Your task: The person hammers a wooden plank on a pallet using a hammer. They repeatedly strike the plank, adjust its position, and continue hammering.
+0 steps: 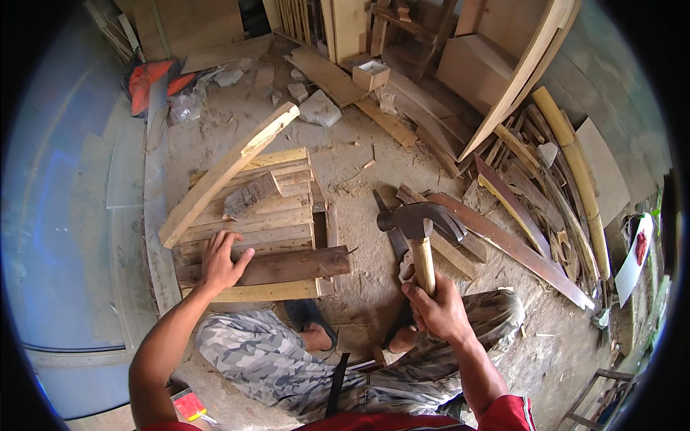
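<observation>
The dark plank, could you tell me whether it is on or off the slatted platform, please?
On: the dark plank lies over the near part of the slatted platform, partly hiding it, beneath the left hand.

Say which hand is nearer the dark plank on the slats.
Left: the left hand lies over the dark plank, toward its left end; the right hand, holding the hammer, is beyond its right end.
</observation>
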Tool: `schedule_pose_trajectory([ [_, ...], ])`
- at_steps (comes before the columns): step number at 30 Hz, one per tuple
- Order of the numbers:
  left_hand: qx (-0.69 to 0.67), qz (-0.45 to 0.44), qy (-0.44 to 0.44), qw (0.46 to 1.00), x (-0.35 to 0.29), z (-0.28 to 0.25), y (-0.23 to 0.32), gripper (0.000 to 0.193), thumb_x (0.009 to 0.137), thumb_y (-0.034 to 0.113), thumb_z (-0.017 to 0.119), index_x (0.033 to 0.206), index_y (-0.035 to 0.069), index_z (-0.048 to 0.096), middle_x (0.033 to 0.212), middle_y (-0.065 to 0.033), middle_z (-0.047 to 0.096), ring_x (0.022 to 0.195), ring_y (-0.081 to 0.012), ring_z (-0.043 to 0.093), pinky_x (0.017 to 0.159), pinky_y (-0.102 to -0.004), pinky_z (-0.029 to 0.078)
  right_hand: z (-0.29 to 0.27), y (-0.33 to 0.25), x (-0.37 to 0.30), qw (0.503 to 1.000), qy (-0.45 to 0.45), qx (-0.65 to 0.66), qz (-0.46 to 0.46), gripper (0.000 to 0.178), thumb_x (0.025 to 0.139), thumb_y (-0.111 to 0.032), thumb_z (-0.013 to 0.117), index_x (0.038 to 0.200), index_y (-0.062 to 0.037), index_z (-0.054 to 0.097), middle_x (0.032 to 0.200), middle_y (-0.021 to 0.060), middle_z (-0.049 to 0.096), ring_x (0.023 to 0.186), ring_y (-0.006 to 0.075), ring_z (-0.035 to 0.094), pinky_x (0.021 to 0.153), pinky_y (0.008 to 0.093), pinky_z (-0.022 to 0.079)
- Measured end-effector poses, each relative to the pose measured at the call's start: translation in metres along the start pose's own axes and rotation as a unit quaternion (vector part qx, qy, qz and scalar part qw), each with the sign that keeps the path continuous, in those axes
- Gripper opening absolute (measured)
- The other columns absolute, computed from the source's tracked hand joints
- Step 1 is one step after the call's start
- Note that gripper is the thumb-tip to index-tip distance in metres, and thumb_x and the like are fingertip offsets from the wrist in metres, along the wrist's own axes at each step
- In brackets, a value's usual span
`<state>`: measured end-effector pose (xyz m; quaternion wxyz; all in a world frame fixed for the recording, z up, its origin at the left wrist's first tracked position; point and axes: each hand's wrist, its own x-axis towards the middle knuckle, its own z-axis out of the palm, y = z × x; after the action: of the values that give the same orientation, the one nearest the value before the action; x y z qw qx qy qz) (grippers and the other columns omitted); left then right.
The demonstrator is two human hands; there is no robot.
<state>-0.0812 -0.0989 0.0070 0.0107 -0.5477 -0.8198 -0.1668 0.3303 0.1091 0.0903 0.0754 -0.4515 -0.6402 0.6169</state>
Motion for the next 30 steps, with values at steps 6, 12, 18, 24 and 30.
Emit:
schedule_pose_trajectory([
  [6, -0.010, -0.074, -0.004, 0.997, -0.001, 0.005, -0.002, 0.034, 0.093, 0.036, 0.067, 0.110, 0.007, 0.061, 0.112, -0.0122, 0.059, 0.110, -0.0343, 0.056, 0.097, -0.0448, 0.041, 0.020, 0.002, 0.004, 0.994, -0.037, -0.093, 0.043, 0.028, 0.098, -0.025, 0.066, 0.105, 0.0018, 0.060, 0.069, 0.0093, 0.064, 0.055, 0.0194, 0.068, 0.053, 0.0365, 0.052],
  [12, 0.025, -0.078, -0.010, 0.997, -0.007, -0.001, -0.001, 0.032, 0.094, 0.034, 0.065, 0.112, 0.008, 0.059, 0.110, -0.0127, 0.057, 0.108, -0.0341, 0.055, 0.095, -0.0467, 0.039, -0.001, -0.041, -0.003, 0.987, 0.096, 0.130, 0.004, 0.015, 0.097, -0.012, 0.067, 0.094, -0.0012, 0.057, 0.058, 0.0004, 0.055, 0.043, 0.0097, 0.053, 0.041, 0.0265, 0.043],
  [18, 0.049, -0.092, -0.002, 0.995, 0.000, 0.001, 0.003, 0.036, 0.093, 0.033, 0.063, 0.116, 0.006, 0.055, 0.111, -0.0133, 0.057, 0.107, -0.0342, 0.054, 0.093, -0.0466, 0.038, 0.016, -0.012, 0.003, 0.984, -0.074, -0.057, 0.149, 0.019, 0.098, -0.015, 0.063, 0.096, 0.0032, 0.059, 0.063, 0.0097, 0.064, 0.049, 0.0161, 0.061, 0.045, 0.0321, 0.046],
  [24, 0.042, -0.104, -0.008, 0.994, -0.005, -0.008, -0.001, 0.035, 0.093, 0.032, 0.063, 0.115, 0.007, 0.054, 0.110, -0.0128, 0.058, 0.106, -0.0335, 0.054, 0.092, -0.0465, 0.038, 0.019, 0.004, 0.000, 0.988, 0.025, 0.142, 0.050, 0.017, 0.099, -0.015, 0.065, 0.094, -0.0013, 0.056, 0.064, 0.0005, 0.053, 0.047, 0.0102, 0.053, 0.042, 0.0285, 0.042],
  [30, 0.051, -0.113, -0.017, 0.992, -0.005, -0.005, -0.003, 0.035, 0.094, 0.033, 0.062, 0.116, 0.008, 0.054, 0.109, -0.0121, 0.058, 0.106, -0.0326, 0.054, 0.092, -0.0461, 0.038, 0.020, -0.022, -0.009, 0.992, -0.022, 0.040, 0.121, 0.019, 0.099, -0.017, 0.065, 0.103, 0.0004, 0.058, 0.069, 0.0023, 0.059, 0.051, 0.0112, 0.058, 0.044, 0.0283, 0.046],
])
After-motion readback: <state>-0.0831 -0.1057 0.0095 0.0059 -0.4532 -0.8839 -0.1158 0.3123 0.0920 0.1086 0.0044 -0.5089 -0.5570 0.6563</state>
